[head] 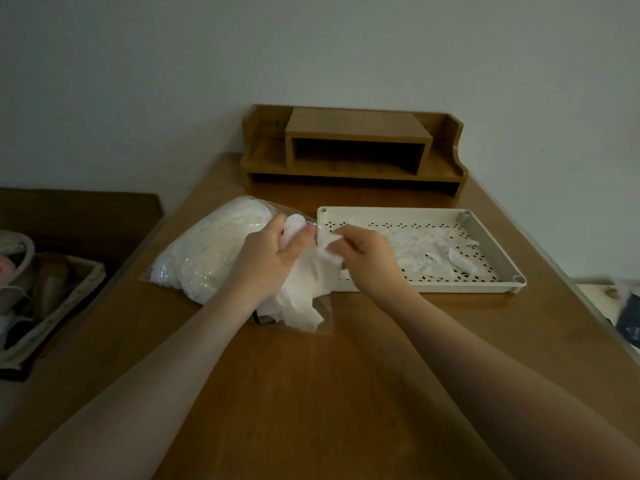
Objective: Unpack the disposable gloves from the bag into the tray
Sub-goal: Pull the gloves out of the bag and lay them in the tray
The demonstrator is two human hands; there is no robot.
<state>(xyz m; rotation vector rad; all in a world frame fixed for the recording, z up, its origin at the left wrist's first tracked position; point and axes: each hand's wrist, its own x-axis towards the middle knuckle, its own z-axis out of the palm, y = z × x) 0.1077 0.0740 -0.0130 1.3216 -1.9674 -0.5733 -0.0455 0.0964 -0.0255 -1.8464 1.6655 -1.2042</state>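
Observation:
A clear plastic bag (204,251) stuffed with white disposable gloves lies on the wooden table, left of a cream perforated tray (491,244). Some thin clear gloves (433,252) lie flat in the tray. My left hand (266,258) grips a bunch of white gloves (304,289) at the bag's mouth, just off the tray's left edge. My right hand (367,258) pinches the top of the same bunch between thumb and fingers. The loose glove ends hang down to the table in front of the bag.
A wooden desk organiser (353,150) stands at the table's back against the wall. Left of the table, a fabric basket (52,296) with odd items sits lower down. Dark and pale items (623,317) lie off the right edge.

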